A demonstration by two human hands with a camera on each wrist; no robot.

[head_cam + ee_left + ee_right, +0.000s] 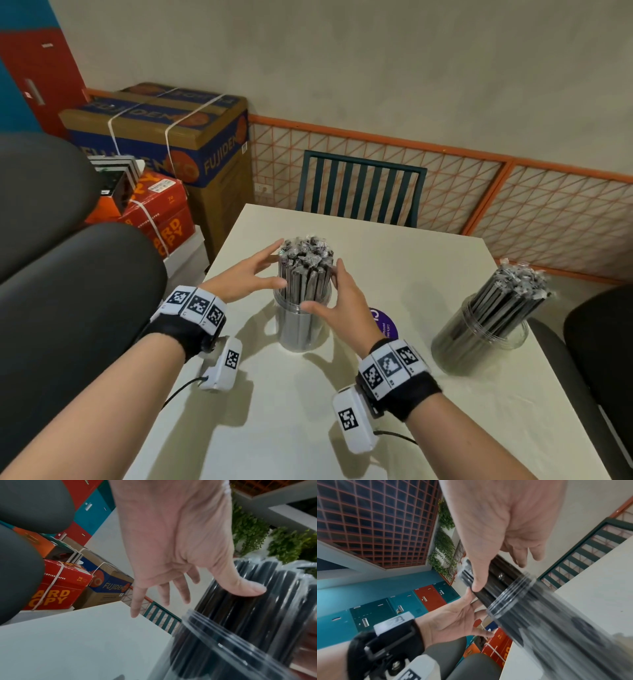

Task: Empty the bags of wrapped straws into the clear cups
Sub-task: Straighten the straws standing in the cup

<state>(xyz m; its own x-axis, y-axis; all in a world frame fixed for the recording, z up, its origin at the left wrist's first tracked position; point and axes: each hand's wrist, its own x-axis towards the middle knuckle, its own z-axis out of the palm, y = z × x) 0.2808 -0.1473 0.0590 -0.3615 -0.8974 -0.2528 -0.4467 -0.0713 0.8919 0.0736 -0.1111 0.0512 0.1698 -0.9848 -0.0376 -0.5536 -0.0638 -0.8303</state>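
Note:
A clear cup (301, 325) stands mid-table, packed with upright black wrapped straws (305, 263) that rise well above its rim. My left hand (263, 270) is on their left with fingers spread and straight; in the left wrist view its thumb (252, 589) touches the straws (274, 601) above the cup rim (211, 627). My right hand (325, 287) is on the right side, and its thumb (476, 585) rests on the straws (494, 588) while its fingers stay straight. A second clear cup (479, 342) at the right holds leaning straws (513, 291). No bag is in view.
The white table (394, 246) carries a purple round sticker (387, 325) just right of my right hand. A green slatted chair (359, 188) stands at the far edge. Black chair backs (68, 291) flank the left and right sides. Cardboard boxes (178, 144) are stacked at the left.

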